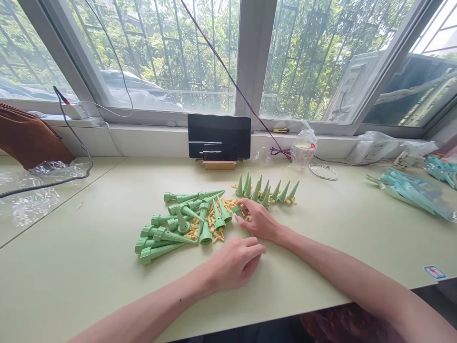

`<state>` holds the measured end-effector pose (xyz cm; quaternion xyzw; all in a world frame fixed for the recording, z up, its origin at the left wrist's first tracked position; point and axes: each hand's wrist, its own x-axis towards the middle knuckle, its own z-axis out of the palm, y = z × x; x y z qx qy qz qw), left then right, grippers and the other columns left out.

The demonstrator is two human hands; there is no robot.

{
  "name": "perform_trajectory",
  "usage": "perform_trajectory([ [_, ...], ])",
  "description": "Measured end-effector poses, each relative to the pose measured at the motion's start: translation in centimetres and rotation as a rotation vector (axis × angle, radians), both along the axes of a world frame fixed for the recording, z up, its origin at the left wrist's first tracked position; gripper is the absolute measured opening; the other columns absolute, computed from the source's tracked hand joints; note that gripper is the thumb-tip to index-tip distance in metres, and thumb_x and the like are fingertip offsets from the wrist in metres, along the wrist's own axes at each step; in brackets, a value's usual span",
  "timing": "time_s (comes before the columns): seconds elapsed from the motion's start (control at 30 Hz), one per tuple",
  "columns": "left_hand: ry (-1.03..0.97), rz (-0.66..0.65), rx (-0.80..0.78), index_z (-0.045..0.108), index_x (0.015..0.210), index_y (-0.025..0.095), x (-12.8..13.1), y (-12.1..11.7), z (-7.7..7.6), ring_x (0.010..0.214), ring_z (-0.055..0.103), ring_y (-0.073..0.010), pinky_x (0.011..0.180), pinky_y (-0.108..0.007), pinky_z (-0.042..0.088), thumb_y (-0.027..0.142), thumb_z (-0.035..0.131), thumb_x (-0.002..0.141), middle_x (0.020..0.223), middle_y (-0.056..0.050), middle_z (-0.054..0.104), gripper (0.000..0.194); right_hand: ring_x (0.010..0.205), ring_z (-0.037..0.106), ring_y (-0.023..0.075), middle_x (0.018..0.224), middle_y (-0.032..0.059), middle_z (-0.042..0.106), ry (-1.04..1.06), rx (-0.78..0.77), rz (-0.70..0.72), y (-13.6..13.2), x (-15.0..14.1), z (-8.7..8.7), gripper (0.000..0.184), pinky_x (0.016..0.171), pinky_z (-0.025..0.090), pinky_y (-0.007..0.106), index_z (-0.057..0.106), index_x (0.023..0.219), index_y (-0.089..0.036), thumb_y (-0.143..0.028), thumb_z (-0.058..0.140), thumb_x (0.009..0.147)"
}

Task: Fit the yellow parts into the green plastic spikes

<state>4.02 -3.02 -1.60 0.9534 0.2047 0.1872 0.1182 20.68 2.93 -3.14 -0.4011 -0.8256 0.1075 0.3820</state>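
My right hand [260,220] has its thumb and fingers round the wide end of a green plastic spike [236,209], and the palm side hides most of it. Nearer to me, my left hand [235,263] is closed with its fingers curled under; whatever it may hold is hidden. To the left of both hands lies a loose pile of green ribbed cone spikes [162,234] with wide collars. Small yellow plastic fittings [211,220] are heaped among them. Beyond my right hand, several green spikes [264,190] stand points up, with yellow fittings at their bases.
At the back, a dark tablet [219,131] and a phone [220,152] lean on a cardboard stand [219,165]. A bagged cup [304,150] and white cable [323,172] sit to its right. Plastic-wrapped teal items [410,190] lie far right; clear wrapping [34,200] lies left.
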Motion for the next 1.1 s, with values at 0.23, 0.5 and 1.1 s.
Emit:
perform_trajectory([
  [0.23, 0.007, 0.010, -0.003, 0.059, 0.086, 0.018, 0.0, -0.1, 0.1, 0.056, 0.048, -0.0115, 0.051, -0.027, 0.023, 0.009, 0.043, 0.089, 0.076, -0.001, 0.060, 0.019, 0.063, 0.049, 0.0133, 0.074, -0.0024, 0.053, 0.141, 0.038, -0.068, -0.4, 0.1, 0.1, 0.022, 0.061, 0.044, 0.025, 0.050, 0.111, -0.021, -0.027, 0.056, 0.091],
  [0.5, -0.077, -0.005, 0.009, 0.061, 0.090, 0.018, 0.0, -0.1, 0.0, 0.054, 0.046, -0.0102, 0.050, -0.025, 0.027, 0.009, 0.043, 0.089, 0.074, -0.001, 0.059, 0.020, 0.061, 0.054, 0.0136, 0.071, -0.0028, 0.056, 0.281, 0.152, -0.142, -1.2, -0.3, 0.4, 0.019, 0.058, 0.048, 0.026, 0.047, 0.104, -0.024, -0.027, 0.057, 0.088],
  [1.1, -0.742, 0.377, -0.294, 0.038, 0.124, 0.027, 0.8, 0.3, 0.3, 0.064, 0.057, -0.0049, 0.047, -0.015, 0.047, 0.013, 0.048, 0.093, 0.120, -0.008, 0.050, 0.035, 0.061, 0.063, 0.0142, 0.086, 0.0034, 0.067, 0.345, 0.339, -0.007, -2.4, -0.7, 0.3, 0.022, 0.050, 0.052, 0.027, 0.045, 0.113, -0.025, -0.023, 0.057, 0.094],
])
